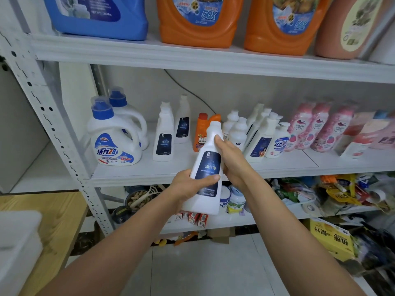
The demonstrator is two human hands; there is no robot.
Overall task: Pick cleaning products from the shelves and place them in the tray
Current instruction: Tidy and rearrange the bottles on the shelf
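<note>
White 油污净 bottle (210,165), left hand (188,186) curled round its base, right hand (232,161) gripping its neck, before middle shelf (149,171), two matching bottles (164,137) there, two 活力28 jugs (114,144), two orange 50X jugs (198,30) above

Both arms reach forward; left hand (186,186) and right hand (233,161) grip one bottle (210,165)

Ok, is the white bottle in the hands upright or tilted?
Tilted. The white bottle leans with its cap toward the right, held by the left hand low and the right hand near the neck.
</note>
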